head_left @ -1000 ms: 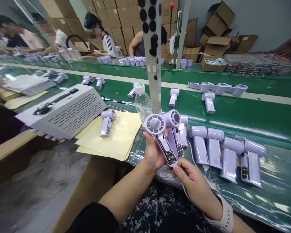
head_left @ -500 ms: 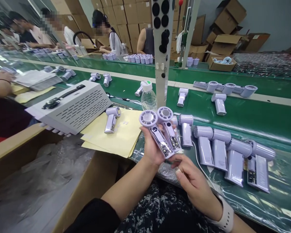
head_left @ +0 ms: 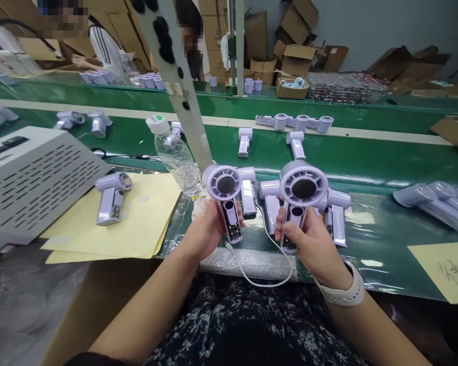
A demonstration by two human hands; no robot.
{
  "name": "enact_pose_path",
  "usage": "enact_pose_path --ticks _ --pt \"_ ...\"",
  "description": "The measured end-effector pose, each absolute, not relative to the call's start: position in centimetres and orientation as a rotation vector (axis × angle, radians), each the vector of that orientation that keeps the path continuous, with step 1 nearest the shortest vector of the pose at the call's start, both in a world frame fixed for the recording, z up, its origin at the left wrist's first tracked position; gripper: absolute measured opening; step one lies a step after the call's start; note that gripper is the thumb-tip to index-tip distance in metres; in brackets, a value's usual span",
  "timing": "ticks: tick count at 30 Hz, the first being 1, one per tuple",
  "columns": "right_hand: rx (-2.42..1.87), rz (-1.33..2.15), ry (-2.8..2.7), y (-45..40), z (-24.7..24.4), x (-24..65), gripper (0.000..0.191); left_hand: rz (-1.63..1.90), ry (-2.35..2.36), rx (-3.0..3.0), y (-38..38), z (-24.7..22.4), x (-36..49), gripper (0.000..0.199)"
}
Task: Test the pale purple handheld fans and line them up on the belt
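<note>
My left hand [head_left: 204,231] is closed round the handle of a lilac handheld fan [head_left: 231,216], whose round head faces me and whose open handle front shows the circuit board. A second lilac fan [head_left: 304,188] is gripped in my right hand [head_left: 318,239], thumb across its handle front. Behind and between my hands, more lilac fans [head_left: 248,195] lie on the green bench, some partly hidden. A white cable [head_left: 252,282] loops below the held fans, its plug end near the base of the left one. Bubble wrap [head_left: 248,262] lies along the bench edge.
A clear bottle [head_left: 175,157] leans beside a white post [head_left: 187,112]. Left stand a vented grey box [head_left: 41,178] and yellow paper [head_left: 137,234] bearing a fan [head_left: 110,203]. More fans [head_left: 435,201] and yellow paper [head_left: 442,274] lie right. Co-workers sit across the belt.
Both fans were in my left hand; now one is in my right hand, and the two are apart. The view has swung right, and the bench fans are partly behind my hands.
</note>
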State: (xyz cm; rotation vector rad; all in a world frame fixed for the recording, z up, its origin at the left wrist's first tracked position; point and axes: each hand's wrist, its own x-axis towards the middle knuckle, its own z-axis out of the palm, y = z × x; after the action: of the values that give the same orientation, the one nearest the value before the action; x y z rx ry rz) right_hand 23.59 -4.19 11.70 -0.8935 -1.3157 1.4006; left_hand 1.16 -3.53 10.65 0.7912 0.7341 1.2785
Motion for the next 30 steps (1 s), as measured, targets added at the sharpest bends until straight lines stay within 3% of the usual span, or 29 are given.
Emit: enact_pose_path --ticks 7,14,21,26,30 --pt "-0.747 1.552 -1.099 -5.5 12.0 25.2 0.02 1.087 0.505 0.777 -5.2 11.1 3.7 0.064" --pt "-0.704 1.643 -1.013 -6.3 11.7 25.3 0.037 1.025 0.484 0.736 -5.5 12.1 4.4 0.051" --pt "-0.804 1.601 -1.084 -6.1 11.4 24.4 0.03 1.076 0.511 0.756 -5.6 12.1 3.8 0.046" --pt "-0.776 1.652 -1.034 -5.9 12.2 23.8 0.039 1.078 0.487 0.784 -5.7 11.9 4.0 0.049" --pt "-0.768 1.714 -0.988 -6.1 12.5 23.8 0.031 1.061 0.491 0.789 -5.6 11.8 4.3 0.047"
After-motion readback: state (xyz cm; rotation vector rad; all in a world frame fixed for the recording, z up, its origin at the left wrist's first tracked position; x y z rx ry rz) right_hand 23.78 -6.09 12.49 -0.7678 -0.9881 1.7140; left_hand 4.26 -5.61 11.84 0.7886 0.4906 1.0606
